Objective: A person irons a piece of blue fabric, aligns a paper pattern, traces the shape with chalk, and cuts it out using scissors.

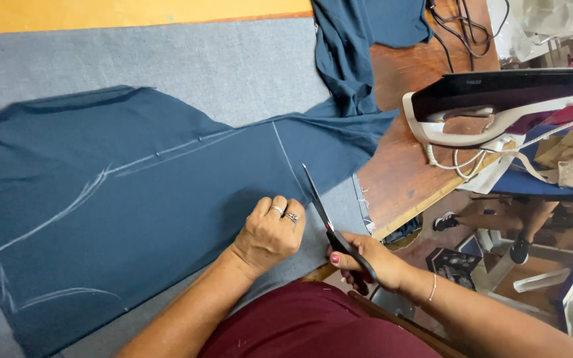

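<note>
A dark blue cloth [134, 199] with white chalk lines lies flat on a grey felt-covered table [167, 59]. My left hand [270, 233], with rings on two fingers, presses down on the cloth near its front edge. My right hand [366, 262] grips the black handles of a pair of scissors [323, 215]. The blades are parted and point away from me, at the near end of a straight chalk line on the cloth. More of the blue cloth [359, 46] is bunched at the back right.
A clothes iron [492, 106] with a dark body and pale base rests on bare wood [399, 166] at the table's right end. Black cables [462, 26] lie behind it. Someone's feet in dark shoes [445, 222] show on the floor at right.
</note>
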